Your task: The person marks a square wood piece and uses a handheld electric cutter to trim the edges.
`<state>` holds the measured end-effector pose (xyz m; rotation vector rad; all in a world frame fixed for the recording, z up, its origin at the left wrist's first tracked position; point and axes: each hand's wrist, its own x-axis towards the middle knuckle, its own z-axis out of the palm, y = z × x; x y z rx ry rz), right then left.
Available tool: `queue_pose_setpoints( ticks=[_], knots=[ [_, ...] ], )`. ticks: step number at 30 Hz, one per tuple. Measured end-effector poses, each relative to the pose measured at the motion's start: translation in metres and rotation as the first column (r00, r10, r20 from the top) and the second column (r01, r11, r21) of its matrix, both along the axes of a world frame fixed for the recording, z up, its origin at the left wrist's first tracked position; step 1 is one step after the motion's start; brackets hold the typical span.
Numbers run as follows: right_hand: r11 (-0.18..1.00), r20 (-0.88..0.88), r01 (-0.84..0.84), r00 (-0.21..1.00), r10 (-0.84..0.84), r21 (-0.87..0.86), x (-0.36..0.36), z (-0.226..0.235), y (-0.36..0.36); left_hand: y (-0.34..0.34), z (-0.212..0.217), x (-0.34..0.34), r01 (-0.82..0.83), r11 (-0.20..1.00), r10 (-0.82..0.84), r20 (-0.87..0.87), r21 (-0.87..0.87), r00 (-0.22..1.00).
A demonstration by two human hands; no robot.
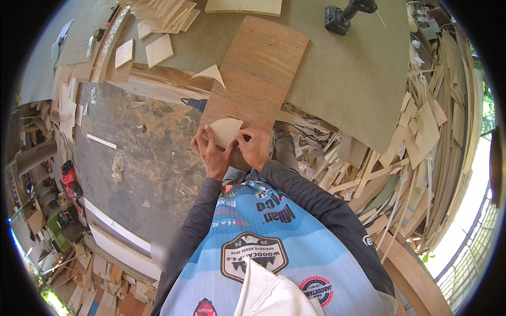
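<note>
While the left hand point(215, 156) grips it, pale wood point(225, 129) adjoins the right hand point(255, 149).

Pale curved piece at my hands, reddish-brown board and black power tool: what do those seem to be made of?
Pale curved piece: probably bare wood or plywood; its face is matte and cream, though any grain is too faint to settle it.
Reddish-brown board: wood, likely plywood, dull and seemingly unvarnished; streaky grain shows.
Black power tool: likely moulded plastic, judging by its dark, shaped casing.
</note>
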<state>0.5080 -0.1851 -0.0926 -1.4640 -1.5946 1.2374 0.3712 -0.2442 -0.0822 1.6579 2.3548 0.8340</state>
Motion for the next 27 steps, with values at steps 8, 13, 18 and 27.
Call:
queue_pose_setpoints(
  ticks=[8, 13, 18, 27],
  knots=[
    [0.995, -0.048, -0.012, 0.999, 0.007, -0.095, -0.001, 0.001, 0.006, -0.001, -0.005, -0.001, 0.001, 1.0, -0.001, -0.002, 0.027, 1.0],
    [0.995, -0.037, -0.003, 0.999, -0.001, -0.098, -0.001, 0.002, 0.007, -0.002, -0.006, 0.001, -0.019, 1.0, 0.019, -0.002, -0.009, 1.0],
    [0.996, -0.039, -0.023, 0.999, 0.02, -0.091, -0.003, 0.002, 0.009, -0.003, -0.007, 0.002, -0.05, 0.999, 0.051, 0.014, -0.007, 0.999],
    [0.999, -0.035, 0.005, 0.999, -0.006, -0.038, 0.0, -0.003, 0.001, -0.001, -0.001, 0.002, 0.0, 1.0, 0.0, 0.02, 0.001, 1.0]
  ],
)
